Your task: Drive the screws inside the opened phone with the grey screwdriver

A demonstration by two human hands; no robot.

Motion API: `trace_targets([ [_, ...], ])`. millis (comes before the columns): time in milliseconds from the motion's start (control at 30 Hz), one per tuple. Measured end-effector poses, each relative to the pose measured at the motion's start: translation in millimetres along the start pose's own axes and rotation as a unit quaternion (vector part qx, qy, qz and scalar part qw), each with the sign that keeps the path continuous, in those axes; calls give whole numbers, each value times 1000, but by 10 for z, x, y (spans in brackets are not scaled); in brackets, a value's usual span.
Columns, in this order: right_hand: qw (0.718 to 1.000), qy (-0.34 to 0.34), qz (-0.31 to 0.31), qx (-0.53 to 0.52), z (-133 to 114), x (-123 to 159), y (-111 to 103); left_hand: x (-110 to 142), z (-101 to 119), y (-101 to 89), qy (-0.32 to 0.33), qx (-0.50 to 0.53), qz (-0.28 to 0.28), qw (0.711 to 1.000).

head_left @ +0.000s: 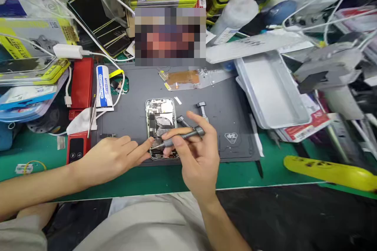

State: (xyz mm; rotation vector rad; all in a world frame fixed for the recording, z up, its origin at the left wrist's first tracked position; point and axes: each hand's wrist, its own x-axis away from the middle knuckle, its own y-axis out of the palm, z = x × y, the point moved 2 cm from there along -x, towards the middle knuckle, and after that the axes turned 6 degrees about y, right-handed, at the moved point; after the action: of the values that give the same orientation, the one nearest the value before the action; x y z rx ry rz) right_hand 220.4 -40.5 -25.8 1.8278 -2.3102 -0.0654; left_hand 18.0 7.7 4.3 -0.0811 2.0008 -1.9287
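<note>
An opened phone (166,108) lies on a dark grey mat, its inner parts exposed. My right hand (200,153) is closed around a grey screwdriver (185,136), index finger raised near its cap. The driver slants down to the left, with its tip at the phone's lower left part. Whether the tip sits in a screw is too small to see. At the phone's lower left edge, the fingertips of my left hand (118,157) hold the frame, close to the driver's tip. Partly behind my right hand are another dark driver (180,119) and a grey-headed tool (201,106).
The mat (129,86) lies on a green bench (235,178). A clear film with an orange flex part (184,78) is beyond the phone. At left are a white tube (103,86) and red boxes (82,80); at right, a plastic tray (271,90) and a yellow-handled tool (326,171).
</note>
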Motion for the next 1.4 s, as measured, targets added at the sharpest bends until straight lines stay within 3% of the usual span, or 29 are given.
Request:
trace_targets([
  [1133,999,-24,-48,8,-28,7,30,-7,-10,-1,0,11,4,1000],
  [1400,1000,-17,-23,-5,-20,-3,26,13,-10,5,2,10,3,1000],
])
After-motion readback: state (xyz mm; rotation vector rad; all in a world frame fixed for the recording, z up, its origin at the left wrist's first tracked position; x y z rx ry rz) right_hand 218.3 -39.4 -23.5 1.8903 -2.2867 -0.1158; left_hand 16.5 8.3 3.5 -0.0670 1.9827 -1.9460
